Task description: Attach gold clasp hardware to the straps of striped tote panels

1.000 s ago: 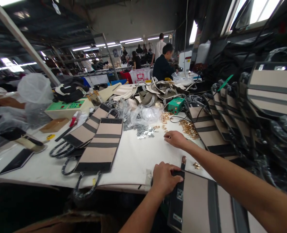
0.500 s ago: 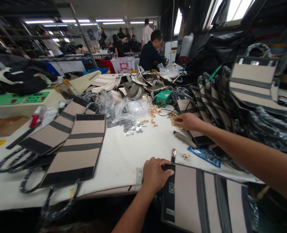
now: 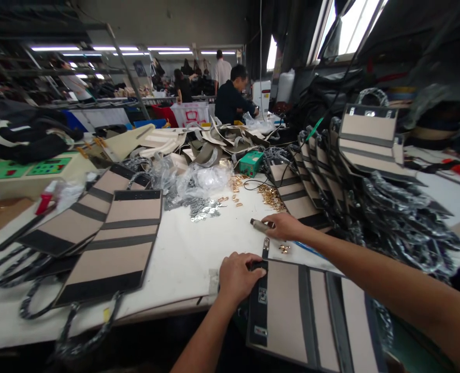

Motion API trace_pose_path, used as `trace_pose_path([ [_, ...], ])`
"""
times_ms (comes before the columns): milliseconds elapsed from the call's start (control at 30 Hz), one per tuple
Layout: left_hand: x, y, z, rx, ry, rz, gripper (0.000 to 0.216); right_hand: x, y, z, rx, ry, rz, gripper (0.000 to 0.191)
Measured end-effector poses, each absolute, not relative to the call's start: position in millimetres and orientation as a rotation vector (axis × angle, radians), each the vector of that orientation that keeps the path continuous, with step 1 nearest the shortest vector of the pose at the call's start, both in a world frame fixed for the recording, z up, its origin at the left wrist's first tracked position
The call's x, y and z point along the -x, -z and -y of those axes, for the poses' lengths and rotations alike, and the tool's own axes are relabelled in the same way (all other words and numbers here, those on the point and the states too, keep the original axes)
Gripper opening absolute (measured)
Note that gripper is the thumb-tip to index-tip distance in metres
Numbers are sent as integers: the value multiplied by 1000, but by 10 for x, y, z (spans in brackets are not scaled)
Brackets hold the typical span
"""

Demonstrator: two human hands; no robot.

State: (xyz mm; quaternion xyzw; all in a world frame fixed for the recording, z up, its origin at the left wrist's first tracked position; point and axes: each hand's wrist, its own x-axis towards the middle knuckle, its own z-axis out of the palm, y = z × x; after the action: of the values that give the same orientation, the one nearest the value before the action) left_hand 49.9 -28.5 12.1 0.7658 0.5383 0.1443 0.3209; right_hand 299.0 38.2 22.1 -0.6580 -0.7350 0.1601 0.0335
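Note:
My left hand [image 3: 238,277] pinches the corner of a beige and black bag panel [image 3: 286,305], thumb on top, at the table's front edge. Metal fittings show on the panel's black band, and a short strap with a gold metal end [image 3: 266,246] sticks out beyond its top edge. My right hand [image 3: 286,226] is closed around a grey cylindrical tool [image 3: 260,225], which looks like an electric screwdriver, lying low over the table. Just below that hand lie a few small gold pieces [image 3: 284,249].
Beige bag panels with wrapped handles lie at left [image 3: 115,248], and a row of similar bags [image 3: 365,129] stands at right. Gold hardware [image 3: 271,197], silver plates [image 3: 204,209], clear plastic [image 3: 210,176] and a green box [image 3: 251,163] occupy the middle. A co-worker [image 3: 233,98] sits beyond.
My right hand has left the gold hardware pile, come nearer and closed on the grey tool. My left hand keeps its hold on the bag panel. The view has shifted slightly.

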Motion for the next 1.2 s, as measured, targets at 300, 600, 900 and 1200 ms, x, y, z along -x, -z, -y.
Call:
trace_pose_path([
  [300,-511,-146,274,-2027,-346,-1408,24,-3501,-615,-862,2013,-314,2227,42],
  [600,-496,-109,288,-2018,-371,-1403,23,-3256,-269,-735,2113,-443,2476,15],
  [900,-482,-130,242,-2028,-225,-1388,31,-3202,-387,-546,2015,-561,2198,15],
  [1200,-460,-89,201,-2060,-156,-1291,36,-2751,-358,514,1538,-1261,1816,19],
])
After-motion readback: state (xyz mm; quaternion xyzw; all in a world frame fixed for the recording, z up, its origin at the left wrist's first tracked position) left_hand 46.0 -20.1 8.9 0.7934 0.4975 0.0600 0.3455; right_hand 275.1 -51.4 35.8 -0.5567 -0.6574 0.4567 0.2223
